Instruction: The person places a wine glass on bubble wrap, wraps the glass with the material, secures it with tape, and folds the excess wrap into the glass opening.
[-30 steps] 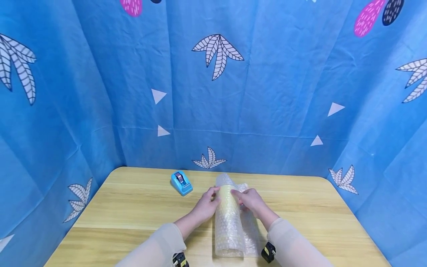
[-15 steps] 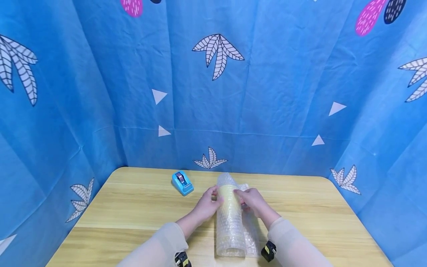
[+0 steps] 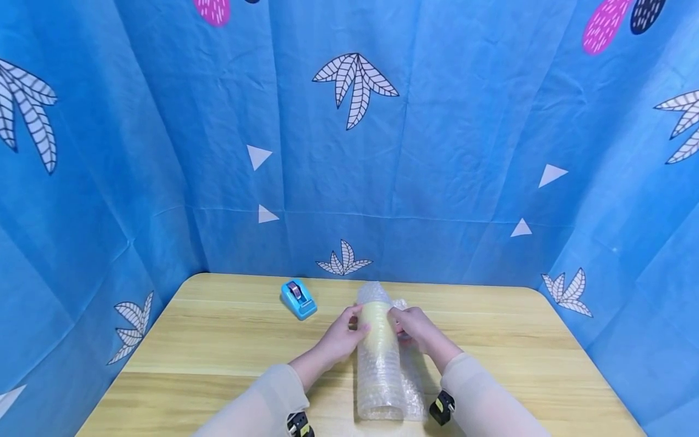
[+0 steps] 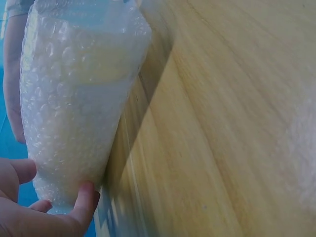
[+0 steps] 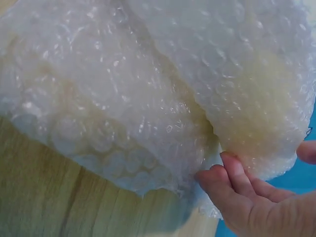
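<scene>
A roll of clear bubble wrap [image 3: 379, 376] lies lengthwise on the table, with something pale yellow showing through its layers. To the right of the roll, a loose flap of bubble wrap [image 3: 413, 388] lies flat on the wood. My left hand [image 3: 341, 335] holds the roll's left side near its far end, thumb and fingers bent against the wrap [image 4: 74, 113]. On the opposite side my right hand [image 3: 419, 329] grips the roll, its fingertips tucked at the edge where the roll meets the flap [image 5: 113, 108]. What exactly is inside cannot be made out.
A blue tape dispenser [image 3: 298, 299] stands at the back of the wooden table [image 3: 218, 340], left of the roll. Blue patterned curtains [image 3: 437, 152] hang behind the table and at both sides.
The bubble-wrap roll has shifted slightly right over its loose flap, so less of the flap shows. Both hands have moved a little right with it. The tape dispenser stays in place.
</scene>
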`<state>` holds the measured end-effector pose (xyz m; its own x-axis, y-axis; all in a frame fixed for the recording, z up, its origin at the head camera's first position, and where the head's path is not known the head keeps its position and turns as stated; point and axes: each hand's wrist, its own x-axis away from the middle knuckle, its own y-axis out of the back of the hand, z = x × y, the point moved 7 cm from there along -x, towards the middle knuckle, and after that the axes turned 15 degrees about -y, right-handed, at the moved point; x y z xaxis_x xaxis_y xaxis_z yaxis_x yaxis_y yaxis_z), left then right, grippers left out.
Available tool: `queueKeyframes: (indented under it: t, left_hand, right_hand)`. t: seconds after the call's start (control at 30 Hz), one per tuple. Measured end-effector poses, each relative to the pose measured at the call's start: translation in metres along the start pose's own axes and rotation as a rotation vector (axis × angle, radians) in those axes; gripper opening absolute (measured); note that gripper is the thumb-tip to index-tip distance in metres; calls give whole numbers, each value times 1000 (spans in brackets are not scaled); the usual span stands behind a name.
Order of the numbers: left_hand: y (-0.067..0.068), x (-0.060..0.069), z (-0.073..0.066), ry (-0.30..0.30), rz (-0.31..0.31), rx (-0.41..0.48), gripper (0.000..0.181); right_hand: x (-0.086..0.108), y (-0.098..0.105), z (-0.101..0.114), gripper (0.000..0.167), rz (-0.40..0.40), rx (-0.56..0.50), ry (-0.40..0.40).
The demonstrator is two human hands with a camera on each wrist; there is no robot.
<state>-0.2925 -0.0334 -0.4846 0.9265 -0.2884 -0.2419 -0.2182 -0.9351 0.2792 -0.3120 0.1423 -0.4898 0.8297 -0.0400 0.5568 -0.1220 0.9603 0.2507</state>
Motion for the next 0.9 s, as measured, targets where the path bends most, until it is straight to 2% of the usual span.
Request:
queueKeyframes:
  t: [0.13, 0.23, 0.47, 0.6, 0.73, 0.9]
  left_hand:
    - [-1, 0, 1, 32, 9, 19, 59]
    - [-2, 0, 2, 35, 14, 15, 59]
    - [-5, -2, 0, -15, 37, -2, 59]
    - [-5, -2, -1, -40, 45, -55, 52]
    - [-4, -2, -4, -74, 42, -117, 47]
    - [-4, -2, -4, -75, 37, -106, 47]
  right_hand:
    - [0, -2, 1, 18, 20, -16, -1]
    - [0, -3, 0, 21, 21, -20, 2]
    - [0, -2, -1, 33, -12, 13, 25]
    - [-1, 0, -5, 34, -33, 44, 7]
    - [-3, -2, -8, 31, -2, 33, -13]
    - [-3, -5, -8, 30, 30, 14, -8]
